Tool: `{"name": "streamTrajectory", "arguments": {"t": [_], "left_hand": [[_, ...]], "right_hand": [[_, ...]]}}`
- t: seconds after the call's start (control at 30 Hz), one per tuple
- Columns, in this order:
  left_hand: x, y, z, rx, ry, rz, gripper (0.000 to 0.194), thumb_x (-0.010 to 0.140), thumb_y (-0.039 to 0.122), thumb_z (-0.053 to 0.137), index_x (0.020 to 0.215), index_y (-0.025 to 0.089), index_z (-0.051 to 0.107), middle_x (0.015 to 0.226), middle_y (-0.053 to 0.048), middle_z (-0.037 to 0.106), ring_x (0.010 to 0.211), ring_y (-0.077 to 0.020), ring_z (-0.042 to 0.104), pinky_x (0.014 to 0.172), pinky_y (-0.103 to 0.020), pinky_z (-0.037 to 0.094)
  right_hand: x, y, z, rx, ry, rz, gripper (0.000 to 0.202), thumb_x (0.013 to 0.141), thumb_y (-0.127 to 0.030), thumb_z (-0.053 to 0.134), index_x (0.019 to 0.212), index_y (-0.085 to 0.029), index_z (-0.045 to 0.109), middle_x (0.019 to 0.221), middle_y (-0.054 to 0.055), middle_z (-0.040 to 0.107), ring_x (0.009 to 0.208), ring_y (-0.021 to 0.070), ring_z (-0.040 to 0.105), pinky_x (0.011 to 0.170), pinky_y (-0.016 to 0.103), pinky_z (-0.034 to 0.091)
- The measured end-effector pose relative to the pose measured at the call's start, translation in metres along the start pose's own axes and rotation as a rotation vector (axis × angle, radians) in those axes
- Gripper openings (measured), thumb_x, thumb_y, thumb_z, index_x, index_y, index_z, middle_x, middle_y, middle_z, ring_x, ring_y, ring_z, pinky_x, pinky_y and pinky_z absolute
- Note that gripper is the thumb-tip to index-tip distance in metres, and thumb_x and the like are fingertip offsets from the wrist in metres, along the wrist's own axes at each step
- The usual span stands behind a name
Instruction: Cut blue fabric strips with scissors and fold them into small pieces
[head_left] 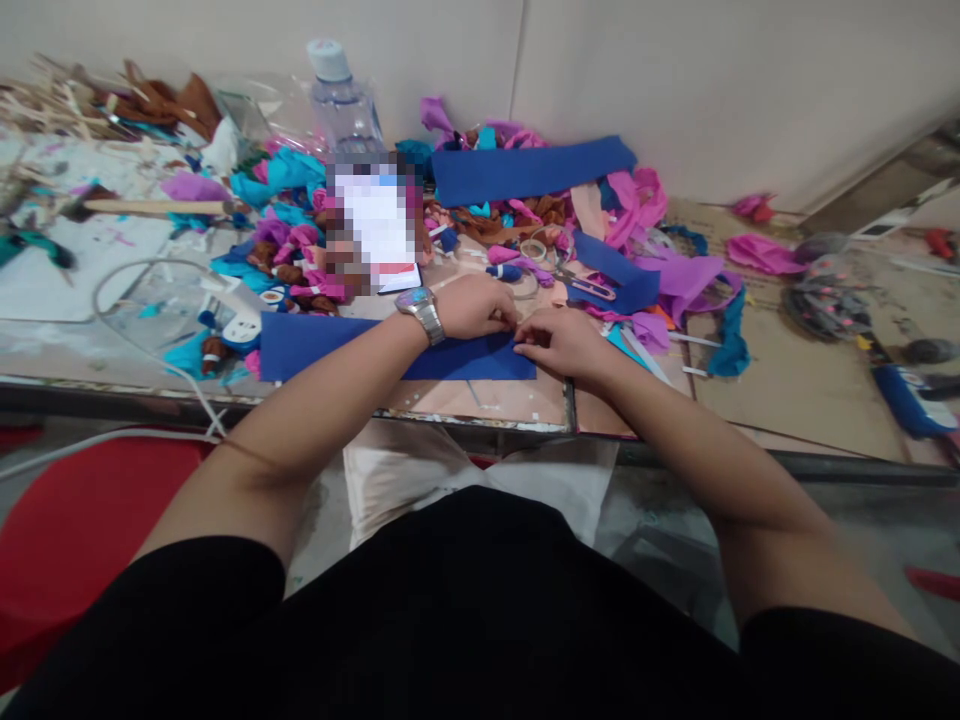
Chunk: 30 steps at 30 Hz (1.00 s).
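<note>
The left hand (476,306) is at the centre of the frame, over the right part of a blue strip (330,345), its fingers bent and bunched. The right hand (566,342) is just beside it, at the strip's right end, with thumb and forefinger curled close together. Whether either hand grips the strip cannot be told. The strip lies flat along the near edge of the worktable (517,402), running left beneath the left forearm. A watch (422,312) is on the left wrist. Scissors (592,289) lie to the upper right of the hands. A phone (379,225), partly pixelated, is above the strip. A second blue strip (529,173) rests on coloured scraps (637,205), upper centre; a capped bottle (345,110) stands to its left.
</note>
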<state>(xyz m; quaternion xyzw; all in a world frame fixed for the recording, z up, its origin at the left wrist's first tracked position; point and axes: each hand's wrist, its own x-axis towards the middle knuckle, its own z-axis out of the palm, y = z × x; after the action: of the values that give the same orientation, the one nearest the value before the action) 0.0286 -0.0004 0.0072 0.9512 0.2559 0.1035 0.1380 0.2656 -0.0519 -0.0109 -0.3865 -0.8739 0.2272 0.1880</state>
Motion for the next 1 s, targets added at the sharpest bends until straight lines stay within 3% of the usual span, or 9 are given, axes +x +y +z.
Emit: {"name": "streamTrajectory", "arguments": {"t": [1.0], "left_hand": [[-0.0005,-0.0001,0.0002,0.002,0.020,-0.021,0.020,0.092,0.032,0.067,0.101,0.021,0.081,0.096,-0.008,0.073,0.085,-0.0201,0.066,0.077,-0.032,0.043]], "right_hand": [[0.0014,-0.0003,-0.0060,-0.007,-0.046,0.017,0.013,0.088,-0.031,0.078,0.095,-0.020,0.080,0.085,0.005,0.075,0.076,0.0193,0.063,0.073,0.031,0.043]]}}
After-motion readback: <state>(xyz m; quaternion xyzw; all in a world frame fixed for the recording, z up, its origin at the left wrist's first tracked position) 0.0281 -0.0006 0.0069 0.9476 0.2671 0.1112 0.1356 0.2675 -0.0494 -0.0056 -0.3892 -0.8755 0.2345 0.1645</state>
